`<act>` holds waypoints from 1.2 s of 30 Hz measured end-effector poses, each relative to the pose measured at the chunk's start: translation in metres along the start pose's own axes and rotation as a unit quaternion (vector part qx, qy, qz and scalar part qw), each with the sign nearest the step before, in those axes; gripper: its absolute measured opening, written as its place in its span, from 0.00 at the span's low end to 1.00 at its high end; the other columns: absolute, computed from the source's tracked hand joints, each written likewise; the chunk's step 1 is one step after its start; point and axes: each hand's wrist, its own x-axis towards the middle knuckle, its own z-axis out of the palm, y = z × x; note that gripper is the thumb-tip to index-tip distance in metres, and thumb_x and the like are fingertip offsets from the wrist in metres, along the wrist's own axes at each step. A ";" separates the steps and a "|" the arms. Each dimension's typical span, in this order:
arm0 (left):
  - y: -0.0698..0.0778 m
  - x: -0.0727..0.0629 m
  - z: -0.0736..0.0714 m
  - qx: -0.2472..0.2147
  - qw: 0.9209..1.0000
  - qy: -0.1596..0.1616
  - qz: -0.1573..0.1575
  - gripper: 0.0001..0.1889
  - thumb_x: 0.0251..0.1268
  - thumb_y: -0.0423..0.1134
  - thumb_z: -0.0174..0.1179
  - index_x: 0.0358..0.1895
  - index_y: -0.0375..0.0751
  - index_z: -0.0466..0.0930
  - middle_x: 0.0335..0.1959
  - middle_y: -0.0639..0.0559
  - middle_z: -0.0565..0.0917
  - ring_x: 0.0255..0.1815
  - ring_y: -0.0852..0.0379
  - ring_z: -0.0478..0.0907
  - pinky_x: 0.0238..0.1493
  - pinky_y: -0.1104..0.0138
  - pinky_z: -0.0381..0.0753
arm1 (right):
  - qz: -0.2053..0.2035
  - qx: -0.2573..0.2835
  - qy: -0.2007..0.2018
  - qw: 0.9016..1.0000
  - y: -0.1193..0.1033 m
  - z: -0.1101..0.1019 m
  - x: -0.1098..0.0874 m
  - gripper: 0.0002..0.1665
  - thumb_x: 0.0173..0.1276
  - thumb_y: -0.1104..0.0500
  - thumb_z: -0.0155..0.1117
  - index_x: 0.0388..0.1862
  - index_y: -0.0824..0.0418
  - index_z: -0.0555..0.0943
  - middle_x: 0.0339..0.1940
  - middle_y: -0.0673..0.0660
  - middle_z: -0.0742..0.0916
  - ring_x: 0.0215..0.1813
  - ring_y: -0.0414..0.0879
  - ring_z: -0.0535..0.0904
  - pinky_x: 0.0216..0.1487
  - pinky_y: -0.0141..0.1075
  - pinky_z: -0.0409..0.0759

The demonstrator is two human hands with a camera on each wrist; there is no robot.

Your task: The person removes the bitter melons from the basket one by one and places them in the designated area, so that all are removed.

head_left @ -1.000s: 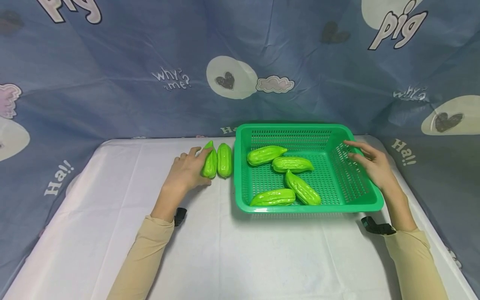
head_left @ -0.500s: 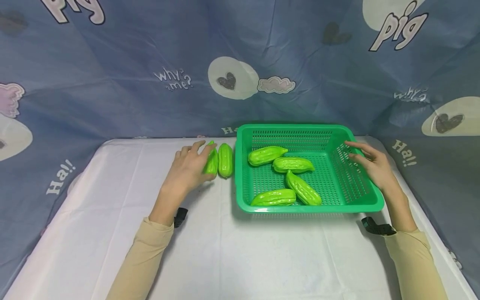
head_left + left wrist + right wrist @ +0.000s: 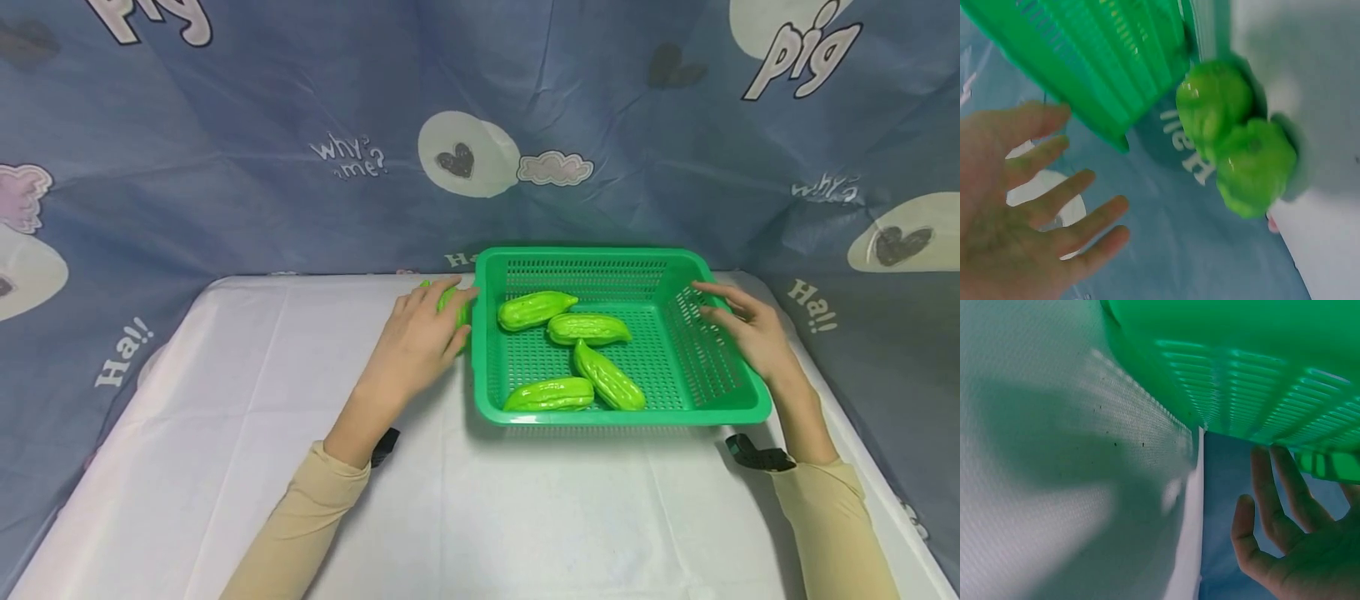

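My left hand hovers over two bright green bitter melons, with its fingertips at the left rim of the green basket. In the head view it hides most of both melons. The left wrist view shows its fingers spread and holding nothing, apart from the near bitter melon and the other bitter melon, which lie side by side on the white cloth. At the basket's right end, my right hand rests over the rim, its index finger and thumb extended inward. The right wrist view shows its other fingers loosely bent below the rim.
Several more bitter melons lie inside the basket, towards its left and middle. The white-covered table runs back to a blue printed cloth, which hangs behind it and along both sides.
My left hand has moved right, from beside the left bitter melon to above both melons at the basket's rim. My right hand and the basket have stayed in place.
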 end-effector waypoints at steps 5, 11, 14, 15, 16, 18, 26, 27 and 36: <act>0.016 0.002 0.006 0.003 0.998 0.035 0.047 0.22 0.81 0.39 0.62 0.73 0.50 0.79 0.75 0.41 0.79 0.74 0.35 0.78 0.75 0.39 0.76 | -0.001 0.001 -0.001 1.000 0.000 0.000 0.000 0.29 0.85 0.47 0.60 0.81 0.46 0.75 0.49 0.22 0.80 0.87 0.76 0.54 0.83 0.77 0.50; 0.031 0.006 0.012 0.007 0.995 0.051 0.086 0.22 0.80 0.40 0.64 0.72 0.49 0.80 0.72 0.43 0.81 0.73 0.38 0.79 0.73 0.42 0.78 | -0.003 -0.003 0.003 1.000 -0.002 -0.002 -0.001 0.29 0.84 0.46 0.61 0.80 0.47 0.75 0.52 0.25 0.81 0.87 0.74 0.56 0.85 0.74 0.51; 0.039 0.008 0.015 0.009 0.994 0.050 0.098 0.22 0.79 0.41 0.65 0.72 0.50 0.80 0.72 0.43 0.82 0.72 0.38 0.80 0.75 0.43 0.76 | -0.006 -0.005 0.004 1.000 -0.003 -0.002 -0.002 0.29 0.84 0.46 0.60 0.80 0.47 0.75 0.55 0.28 0.82 0.87 0.74 0.57 0.85 0.74 0.51; 0.041 0.008 0.017 0.010 0.993 0.047 0.103 0.22 0.79 0.41 0.65 0.72 0.50 0.80 0.72 0.43 0.82 0.71 0.38 0.80 0.75 0.43 0.76 | -0.006 -0.006 0.004 1.000 -0.003 -0.002 -0.002 0.29 0.84 0.46 0.60 0.80 0.47 0.75 0.56 0.28 0.82 0.87 0.74 0.57 0.85 0.74 0.51; 0.044 0.008 0.018 0.009 0.993 0.043 0.108 0.22 0.79 0.41 0.65 0.72 0.50 0.79 0.72 0.42 0.82 0.71 0.37 0.80 0.74 0.43 0.76 | -0.005 -0.006 0.004 1.000 -0.003 -0.001 -0.002 0.29 0.84 0.46 0.61 0.80 0.47 0.76 0.56 0.28 0.82 0.87 0.73 0.57 0.85 0.73 0.51; 0.050 0.008 0.020 0.004 0.993 0.030 0.116 0.22 0.79 0.42 0.65 0.73 0.51 0.79 0.72 0.43 0.82 0.71 0.37 0.80 0.74 0.43 0.77 | -0.006 -0.003 0.004 1.000 -0.004 -0.001 -0.002 0.29 0.84 0.47 0.61 0.80 0.48 0.76 0.55 0.27 0.82 0.87 0.74 0.57 0.85 0.73 0.51; 0.073 0.010 0.028 0.014 0.992 -0.013 0.126 0.21 0.80 0.44 0.64 0.72 0.53 0.80 0.67 0.48 0.85 0.61 0.43 0.86 0.72 0.48 0.79 | -0.002 -0.004 0.000 1.000 -0.002 -0.001 -0.001 0.29 0.85 0.47 0.60 0.81 0.47 0.75 0.67 0.43 0.85 0.87 0.75 0.56 0.84 0.76 0.51; 0.076 0.011 0.029 0.017 0.991 -0.019 0.129 0.22 0.80 0.45 0.65 0.72 0.53 0.79 0.67 0.48 0.85 0.60 0.43 0.87 0.70 0.49 0.81 | -0.002 -0.005 0.001 1.000 -0.002 -0.001 -0.001 0.29 0.85 0.47 0.59 0.81 0.47 0.75 0.72 0.47 0.83 0.87 0.74 0.56 0.84 0.75 0.51; 0.096 0.022 0.037 0.029 0.985 -0.132 0.102 0.31 0.75 0.58 0.68 0.77 0.58 0.75 0.71 0.50 0.83 0.65 0.44 0.86 0.70 0.46 0.83 | 0.000 -0.004 0.000 1.000 -0.004 0.000 -0.001 0.29 0.84 0.46 0.60 0.80 0.47 0.75 0.67 0.43 0.84 0.88 0.73 0.56 0.85 0.74 0.52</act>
